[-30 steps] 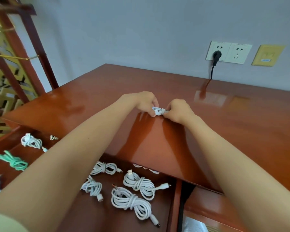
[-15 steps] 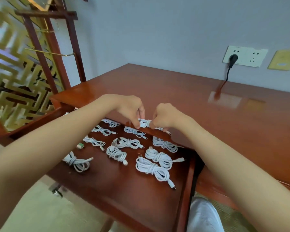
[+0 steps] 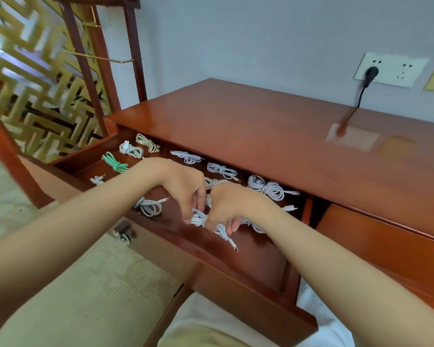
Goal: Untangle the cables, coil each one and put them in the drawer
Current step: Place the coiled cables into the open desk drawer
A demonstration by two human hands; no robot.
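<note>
Reddish wooden drawer (image 3: pixel 248 291), open under the glossy wooden counter (image 3: pixel 261 136), holds one green coiled cable (image 3: pixel 114 164), one beige coiled cable (image 3: pixel 148 144) and at least seven white coiled bundles (image 3: pixel 268 189). The left hand (image 3: pixel 186 191) and right hand (image 3: pixel 232 204) both pinch another white coiled cable (image 3: pixel 198 219) low inside it.

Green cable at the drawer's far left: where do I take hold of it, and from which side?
Set the grip on the wrapped waist of the green cable, where strands are bound together; its end loops are loose. Come down from above: it lies flat in the drawer, clear of the desk top.
</note>
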